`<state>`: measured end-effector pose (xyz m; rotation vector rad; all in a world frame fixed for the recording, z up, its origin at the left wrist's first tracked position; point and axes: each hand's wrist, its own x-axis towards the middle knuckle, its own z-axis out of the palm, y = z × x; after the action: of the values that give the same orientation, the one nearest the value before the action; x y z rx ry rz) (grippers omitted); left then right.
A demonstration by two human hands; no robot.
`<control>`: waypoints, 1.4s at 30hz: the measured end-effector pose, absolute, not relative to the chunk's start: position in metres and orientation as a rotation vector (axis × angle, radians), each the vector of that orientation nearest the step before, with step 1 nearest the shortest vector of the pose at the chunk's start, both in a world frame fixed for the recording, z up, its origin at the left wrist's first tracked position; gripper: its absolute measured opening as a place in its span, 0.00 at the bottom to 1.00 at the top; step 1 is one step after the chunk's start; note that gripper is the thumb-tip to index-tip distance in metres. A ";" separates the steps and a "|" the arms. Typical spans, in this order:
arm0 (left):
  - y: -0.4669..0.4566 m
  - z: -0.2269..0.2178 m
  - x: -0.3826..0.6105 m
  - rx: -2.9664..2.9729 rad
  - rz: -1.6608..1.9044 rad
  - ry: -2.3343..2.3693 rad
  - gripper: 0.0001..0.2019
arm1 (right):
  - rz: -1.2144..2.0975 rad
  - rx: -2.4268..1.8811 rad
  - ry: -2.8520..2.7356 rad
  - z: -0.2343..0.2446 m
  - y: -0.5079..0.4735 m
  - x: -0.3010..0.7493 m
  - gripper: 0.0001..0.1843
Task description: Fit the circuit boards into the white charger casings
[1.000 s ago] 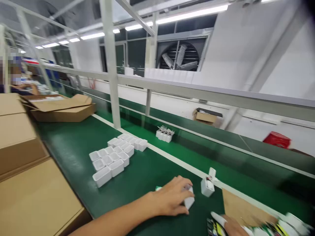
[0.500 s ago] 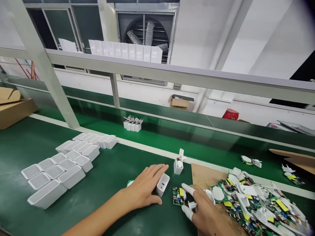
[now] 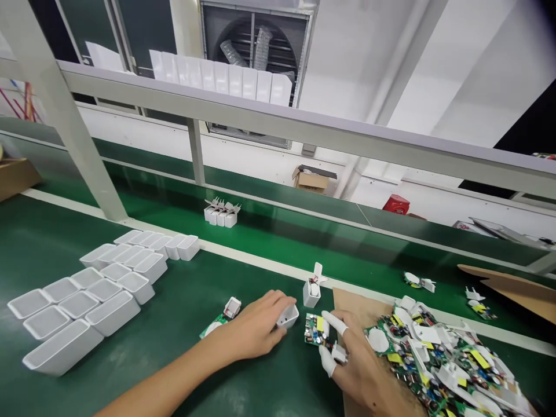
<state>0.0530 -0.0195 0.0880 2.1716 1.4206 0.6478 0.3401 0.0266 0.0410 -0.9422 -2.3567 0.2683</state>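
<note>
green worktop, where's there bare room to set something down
Bare: the green worktop between the rows of white cases and the left forearm; also the green strip beyond the white line, between the plug-topped cluster and the loose board at right. Crowded: right, under the circuit-board heap, and between left hand and right hand.

Bright, diffuse light leaves faint glare on the green tabletop (image 3: 182, 298)
</note>
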 end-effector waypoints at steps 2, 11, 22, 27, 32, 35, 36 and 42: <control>-0.018 0.085 0.054 2.194 0.678 1.334 0.28 | 0.283 -0.898 -2.320 0.057 0.026 0.336 0.31; -0.032 0.066 0.035 1.841 0.737 1.371 0.58 | 0.667 -1.047 -2.080 0.061 0.027 0.311 0.31; -0.030 0.041 0.063 1.763 0.922 1.470 0.52 | 0.269 -1.030 -2.118 0.046 0.004 0.304 0.29; -0.024 0.036 0.067 1.666 0.877 1.412 0.48 | 0.190 -1.069 -2.073 0.044 0.005 0.302 0.28; -0.027 0.033 0.069 1.853 1.016 1.365 0.46 | 0.079 -0.946 -2.082 0.045 0.001 0.303 0.30; -0.029 0.036 0.069 1.965 1.059 1.338 0.43 | 0.044 -0.861 -2.094 0.045 -0.002 0.299 0.31; -0.029 0.037 0.069 1.988 1.066 1.339 0.43 | 0.031 -0.863 -2.096 0.045 -0.003 0.297 0.31; -0.026 0.036 0.071 2.082 1.122 1.360 0.45 | -0.026 -0.883 -2.145 0.045 -0.004 0.293 0.31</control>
<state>0.0714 -0.0263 0.0360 2.0825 1.3605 1.1223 0.2925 -0.0041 0.0451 -0.8826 -2.1447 -0.0257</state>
